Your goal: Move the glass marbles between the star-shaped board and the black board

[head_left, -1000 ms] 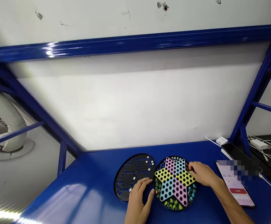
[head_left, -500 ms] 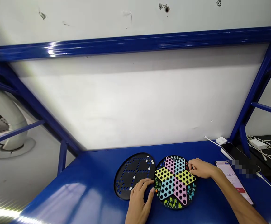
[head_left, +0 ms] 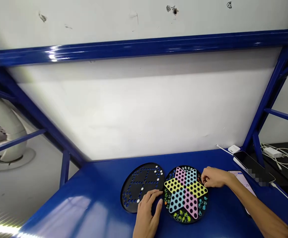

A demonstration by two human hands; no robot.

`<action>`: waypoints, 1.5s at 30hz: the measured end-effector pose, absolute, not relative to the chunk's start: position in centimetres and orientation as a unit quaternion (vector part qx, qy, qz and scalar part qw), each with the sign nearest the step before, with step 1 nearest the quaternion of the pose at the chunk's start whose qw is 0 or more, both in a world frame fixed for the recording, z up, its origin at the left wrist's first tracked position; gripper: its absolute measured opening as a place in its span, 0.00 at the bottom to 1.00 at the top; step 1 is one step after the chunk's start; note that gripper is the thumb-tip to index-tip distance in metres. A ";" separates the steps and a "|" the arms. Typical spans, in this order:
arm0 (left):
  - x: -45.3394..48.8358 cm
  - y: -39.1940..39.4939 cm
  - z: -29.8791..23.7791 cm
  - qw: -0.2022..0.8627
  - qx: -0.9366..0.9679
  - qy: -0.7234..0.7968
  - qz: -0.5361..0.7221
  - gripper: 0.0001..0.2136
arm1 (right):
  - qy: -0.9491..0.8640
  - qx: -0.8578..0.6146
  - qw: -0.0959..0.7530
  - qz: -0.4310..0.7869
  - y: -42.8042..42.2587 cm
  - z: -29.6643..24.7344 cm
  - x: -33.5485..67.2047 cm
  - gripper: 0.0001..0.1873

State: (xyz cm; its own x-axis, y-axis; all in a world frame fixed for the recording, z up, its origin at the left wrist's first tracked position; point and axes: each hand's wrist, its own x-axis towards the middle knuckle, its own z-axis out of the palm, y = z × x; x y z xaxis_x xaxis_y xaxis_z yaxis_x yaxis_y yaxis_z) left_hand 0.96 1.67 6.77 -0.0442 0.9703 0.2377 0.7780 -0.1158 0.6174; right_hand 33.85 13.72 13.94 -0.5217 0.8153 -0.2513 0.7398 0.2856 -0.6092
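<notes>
The round black board with a pink-yellow-blue star (head_left: pixel 185 191) lies near the back edge of the glossy blue tabletop (head_left: pixel 96 185). At its right rim the right hand (head_left: pixel 214 177) curls, holding what I cannot tell; the left hand (head_left: pixel 147 212), thumb and fingers apart, rests by the perforated black disc (head_left: pixel 137 178).

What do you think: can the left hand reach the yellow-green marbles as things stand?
Probably yes: the left hand is beside the star board, and the yellow-green marbles along its near edge look uncovered; the right hand is elsewhere.
</notes>
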 end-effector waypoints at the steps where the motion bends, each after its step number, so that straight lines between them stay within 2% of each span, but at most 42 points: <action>1: 0.9 1.6 6.7 0.144 0.670 0.649 0.330 0.17 | -0.802 -0.476 0.052 0.358 13.8 14.0 33.9 0.07; 4: 1.3 1.4 7.0 0.119 0.662 0.646 0.361 0.16 | -0.786 -0.437 0.106 0.424 13.6 14.1 33.6 0.07; 8: 3.9 0.9 8.6 0.137 0.701 0.591 0.375 0.18 | -0.724 -0.358 0.230 0.542 12.1 13.3 30.1 0.15; 10: 5.4 1.0 9.5 0.146 0.732 0.554 0.369 0.20 | -0.694 -0.316 0.249 0.597 10.9 12.7 27.4 0.18; 13: 6.5 1.6 10.3 0.127 0.763 0.508 0.378 0.17 | -0.630 -0.254 0.280 0.679 9.4 12.0 24.3 0.21; 17: 5.8 2.3 9.9 0.118 0.797 0.471 0.360 0.16 | -0.585 -0.229 0.291 0.721 8.4 11.3 22.9 0.21; 22: 5.1 2.7 10.0 0.142 0.776 0.536 0.300 0.16 | -0.618 -0.275 0.277 0.682 8.2 10.6 22.8 0.20; 26: 3.4 4.2 10.8 0.150 0.737 0.578 0.317 0.13 | -0.639 -0.333 0.272 0.638 8.8 10.9 24.2 0.23; 30: 0.1 6.0 10.5 0.126 0.665 0.672 0.301 0.15 | -0.696 -0.478 0.313 0.434 10.6 11.2 28.2 0.18; 32: -1.1 6.5 9.9 0.162 0.655 0.687 0.269 0.15 | -0.729 -0.527 0.278 0.337 11.4 11.0 30.2 0.14; 34: -1.8 6.7 9.4 0.198 0.650 0.686 0.260 0.16 | -0.754 -0.543 0.225 0.294 11.7 10.6 31.5 0.12; 40: -2.5 6.1 9.4 0.212 0.596 0.699 0.333 0.21 | -0.773 -0.567 0.141 0.249 11.4 9.8 31.8 0.23; 45: -2.5 5.2 9.4 0.197 0.600 0.696 0.343 0.22 | -0.778 -0.573 0.123 0.227 11.5 10.2 31.6 0.18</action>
State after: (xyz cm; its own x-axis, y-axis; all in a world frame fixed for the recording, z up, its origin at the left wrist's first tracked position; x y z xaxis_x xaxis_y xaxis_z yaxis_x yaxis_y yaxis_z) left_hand -2.48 5.25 9.36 -0.2036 0.9692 0.1384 0.6991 0.0450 0.7136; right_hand 31.63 11.53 10.16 -0.3129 0.9472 -0.0695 0.8356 0.2398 -0.4943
